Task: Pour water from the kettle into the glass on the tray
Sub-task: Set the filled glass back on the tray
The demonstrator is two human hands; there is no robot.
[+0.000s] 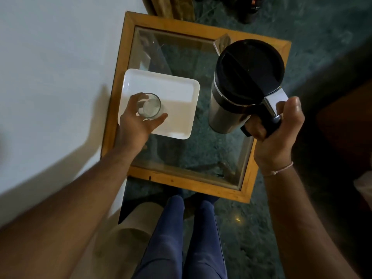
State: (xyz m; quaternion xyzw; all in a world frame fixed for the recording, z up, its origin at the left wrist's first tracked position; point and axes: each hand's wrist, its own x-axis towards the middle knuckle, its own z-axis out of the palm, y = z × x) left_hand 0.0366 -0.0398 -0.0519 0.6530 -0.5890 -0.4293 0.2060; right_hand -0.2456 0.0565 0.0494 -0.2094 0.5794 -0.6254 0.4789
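Observation:
A clear glass (149,106) stands upright on the near left part of a white rectangular tray (177,93). My left hand (136,123) is wrapped around the glass from the near left side. A steel kettle (241,81) with a black lid is held upright above the table, to the right of the tray. My right hand (275,129) grips its black handle. The lid looks closed and no water is visible leaving the kettle.
The tray lies on a small glass-topped table with a wooden frame (181,180). A white wall (50,67) runs close along the left. My legs in blue trousers (181,238) are just in front of the table, over a dark green floor.

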